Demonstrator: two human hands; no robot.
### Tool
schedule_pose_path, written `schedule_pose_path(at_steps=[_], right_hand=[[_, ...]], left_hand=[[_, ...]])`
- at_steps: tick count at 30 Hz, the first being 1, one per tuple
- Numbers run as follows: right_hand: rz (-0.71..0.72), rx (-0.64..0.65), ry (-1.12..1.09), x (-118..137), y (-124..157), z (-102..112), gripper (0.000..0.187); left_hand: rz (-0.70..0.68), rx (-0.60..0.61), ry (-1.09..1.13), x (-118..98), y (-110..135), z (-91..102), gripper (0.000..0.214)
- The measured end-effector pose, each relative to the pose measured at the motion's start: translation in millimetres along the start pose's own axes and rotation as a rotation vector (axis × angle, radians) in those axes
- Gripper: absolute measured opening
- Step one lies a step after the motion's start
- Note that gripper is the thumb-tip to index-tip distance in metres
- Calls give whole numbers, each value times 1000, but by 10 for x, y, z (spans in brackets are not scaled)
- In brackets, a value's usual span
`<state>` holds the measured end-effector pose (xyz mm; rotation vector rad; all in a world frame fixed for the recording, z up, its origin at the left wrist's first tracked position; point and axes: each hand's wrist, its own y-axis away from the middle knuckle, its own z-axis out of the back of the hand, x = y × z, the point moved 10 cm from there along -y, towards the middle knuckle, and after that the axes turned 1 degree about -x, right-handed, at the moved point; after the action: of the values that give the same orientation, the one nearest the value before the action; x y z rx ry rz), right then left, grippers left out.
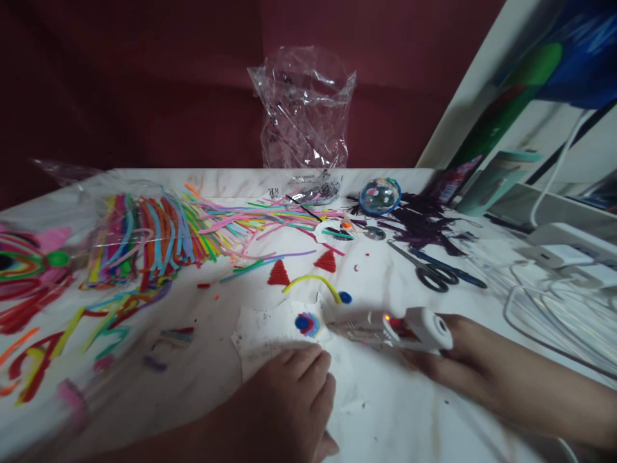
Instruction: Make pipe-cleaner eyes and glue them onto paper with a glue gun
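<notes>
White paper [255, 334] at lower centre bears a blue disc [302, 323], set down, its coloured bands [315, 323] seemingly unfinished; red triangles [278, 273] above lie loose. The left hand [299, 392] bunches its fingers just below, any pinch hidden; the right hand [448, 354] wraps a glue gun [417, 329].

Narrow gap between scissors [421, 265] and glue gun [423, 325]

The light is dim; glare flecks the clear bag [306, 116] beyond the left hand's fingers [317, 368]; well left of them, a pink strip [72, 395] smears.
</notes>
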<state>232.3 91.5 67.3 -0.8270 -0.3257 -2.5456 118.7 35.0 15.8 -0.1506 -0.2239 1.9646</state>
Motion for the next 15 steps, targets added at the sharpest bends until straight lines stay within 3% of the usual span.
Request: schedule_pose_path(at_steps=[15], right_hand=[[22,-82,2,-122,-15,-19,25]], left_hand=[[5,-52,-36,5,12,28,51]])
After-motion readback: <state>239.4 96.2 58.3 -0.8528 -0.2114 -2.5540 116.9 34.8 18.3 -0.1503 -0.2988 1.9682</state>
